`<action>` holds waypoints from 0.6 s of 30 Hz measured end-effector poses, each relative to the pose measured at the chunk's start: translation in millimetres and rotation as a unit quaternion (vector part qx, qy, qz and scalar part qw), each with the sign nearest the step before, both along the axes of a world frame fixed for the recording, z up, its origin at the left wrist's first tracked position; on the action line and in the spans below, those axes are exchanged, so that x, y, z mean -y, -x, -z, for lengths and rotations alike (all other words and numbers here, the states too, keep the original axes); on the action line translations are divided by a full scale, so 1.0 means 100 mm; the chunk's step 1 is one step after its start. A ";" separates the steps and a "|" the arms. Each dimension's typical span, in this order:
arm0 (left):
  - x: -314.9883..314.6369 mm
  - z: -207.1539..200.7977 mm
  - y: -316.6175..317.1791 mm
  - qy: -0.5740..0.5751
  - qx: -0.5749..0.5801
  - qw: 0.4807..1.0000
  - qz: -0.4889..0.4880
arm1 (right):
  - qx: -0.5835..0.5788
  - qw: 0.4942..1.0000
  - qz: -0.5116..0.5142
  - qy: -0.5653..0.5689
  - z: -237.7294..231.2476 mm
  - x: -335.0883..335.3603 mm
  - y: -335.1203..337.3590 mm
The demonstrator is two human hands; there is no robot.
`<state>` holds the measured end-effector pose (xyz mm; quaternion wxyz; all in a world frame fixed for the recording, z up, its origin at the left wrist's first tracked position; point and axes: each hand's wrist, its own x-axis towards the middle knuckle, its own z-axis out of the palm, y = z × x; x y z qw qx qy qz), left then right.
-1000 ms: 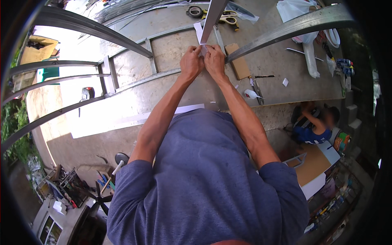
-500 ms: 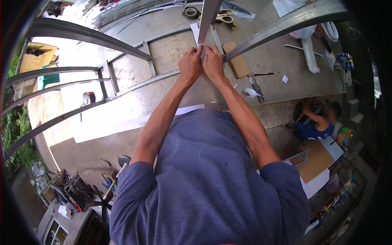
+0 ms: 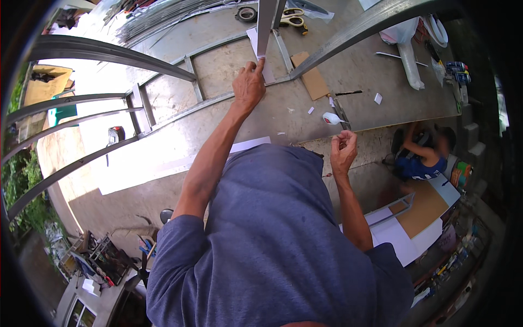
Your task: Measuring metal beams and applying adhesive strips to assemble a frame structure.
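Note:
My left hand [image 3: 249, 86] reaches to the foot of a grey metal upright [image 3: 265, 30]. Its index finger presses a small white strip [image 3: 261, 56] against the metal, while the other fingers are curled in. My right hand [image 3: 344, 153] is drawn back to the table's front edge, fingers bent and tips brought together. Whatever they may pinch is too small to make out. Just beyond it lie a small white bottle [image 3: 330, 118] with a thin nozzle and a slim metal tool [image 3: 341, 111]. A white sheet [image 3: 252, 36] stands behind the upright.
Welded metal frames [image 3: 199, 82] spread across the worktable, with long bars rising at left and right. A brown cardboard piece [image 3: 310, 77], scissors [image 3: 293, 20], a tape roll [image 3: 247, 14] and a tape measure [image 3: 115, 134] lie about. Another person [image 3: 427, 155] crouches at the right.
My right hand has left the upright and moved back and right to the table edge beside the bottle. My left hand stays at the upright, its index finger now pressing there alone.

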<state>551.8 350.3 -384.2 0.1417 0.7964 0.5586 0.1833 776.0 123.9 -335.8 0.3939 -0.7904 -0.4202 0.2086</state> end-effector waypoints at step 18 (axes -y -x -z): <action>0.03 -0.09 -0.09 0.066 -0.052 0.996 -0.008 | -0.079 0.995 0.009 0.053 0.36 -0.30 -0.20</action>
